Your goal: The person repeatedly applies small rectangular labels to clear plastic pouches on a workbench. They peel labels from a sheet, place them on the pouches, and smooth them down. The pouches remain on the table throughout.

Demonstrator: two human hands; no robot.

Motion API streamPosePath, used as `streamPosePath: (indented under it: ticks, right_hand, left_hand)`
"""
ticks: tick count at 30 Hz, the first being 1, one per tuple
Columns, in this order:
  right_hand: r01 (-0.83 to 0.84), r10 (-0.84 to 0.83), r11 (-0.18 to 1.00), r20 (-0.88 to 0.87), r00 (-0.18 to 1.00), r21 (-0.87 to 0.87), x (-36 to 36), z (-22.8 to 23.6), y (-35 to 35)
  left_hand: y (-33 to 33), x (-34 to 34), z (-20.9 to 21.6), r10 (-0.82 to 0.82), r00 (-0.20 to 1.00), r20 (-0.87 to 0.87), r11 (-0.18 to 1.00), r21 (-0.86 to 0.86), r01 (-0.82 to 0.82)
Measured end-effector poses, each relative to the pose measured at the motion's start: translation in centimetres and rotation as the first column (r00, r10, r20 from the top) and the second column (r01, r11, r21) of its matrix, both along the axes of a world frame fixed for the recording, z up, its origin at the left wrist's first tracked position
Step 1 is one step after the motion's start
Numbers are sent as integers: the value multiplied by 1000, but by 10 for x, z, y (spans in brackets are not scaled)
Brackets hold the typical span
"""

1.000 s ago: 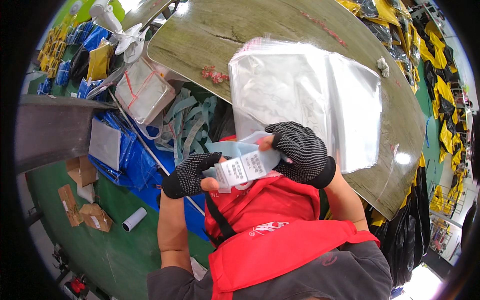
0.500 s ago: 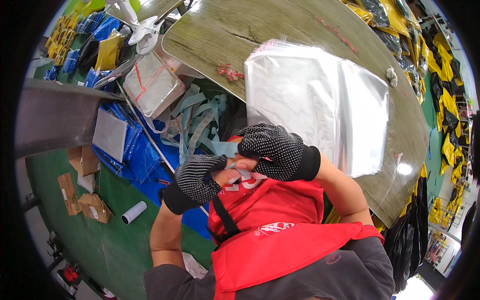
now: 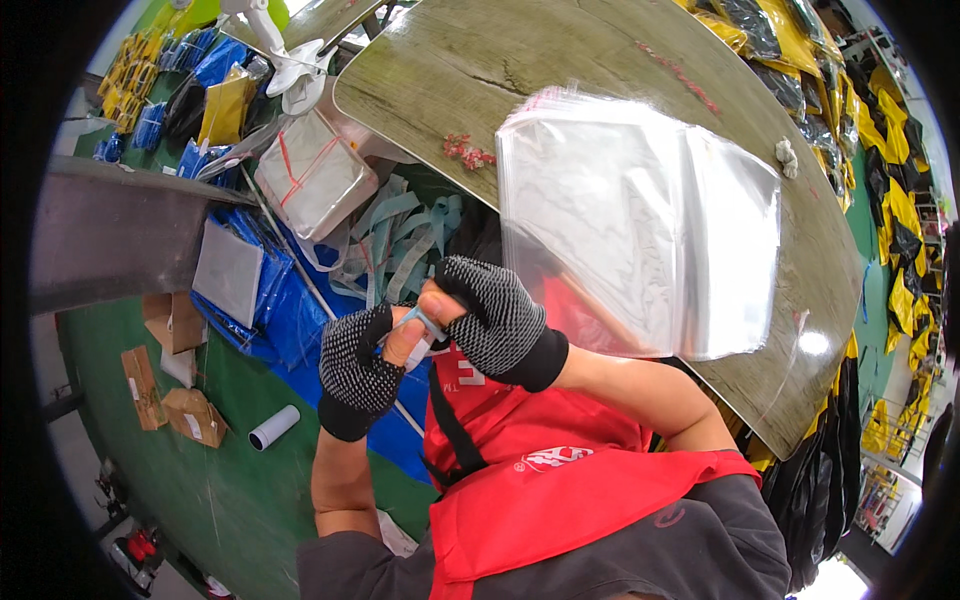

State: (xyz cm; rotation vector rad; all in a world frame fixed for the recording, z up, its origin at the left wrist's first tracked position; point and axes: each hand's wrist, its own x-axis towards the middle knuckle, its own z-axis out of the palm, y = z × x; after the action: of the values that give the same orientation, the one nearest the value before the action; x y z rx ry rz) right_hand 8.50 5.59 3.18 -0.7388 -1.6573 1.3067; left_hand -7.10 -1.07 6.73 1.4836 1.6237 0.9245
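Both my hands wear black fingerless gloves with white dots and meet in front of the red apron [image 3: 560,410]. A short pale blue strip [image 3: 428,326] runs between them. My left hand [image 3: 360,368] is closed, pinching one part of it between bare thumb and fingers. Close by, my right hand [image 3: 492,318] is also closed, gripping the strip's other part with thumb against fingers. A whitish part of it hangs below the fingertips. Just beyond the hands, a tangle of similar pale blue strips [image 3: 405,235] lies below the table's edge.
A stack of clear plastic bags [image 3: 600,200] covers much of the wooden table [image 3: 430,80], beside red scraps [image 3: 468,152]. Left are a tied bundle of clear bags [image 3: 305,175], blue plastic packs [image 3: 290,315], cardboard boxes [image 3: 195,415] and a white tube [image 3: 274,427] on the floor.
Both hands have shifted left. The right hand has turned so its thumb shows on top, and the strip now shows as a short curved piece between the fingertips.
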Motion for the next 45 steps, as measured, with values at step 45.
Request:
streamPosePath:
  ticks: [45]
  right_hand:
    - [-91, -347, 656, -407, 845, -749, 70, -8, 13]
  left_hand:
    - [-1, 11, -29, -368, 894, 255, 733, -513, 448]
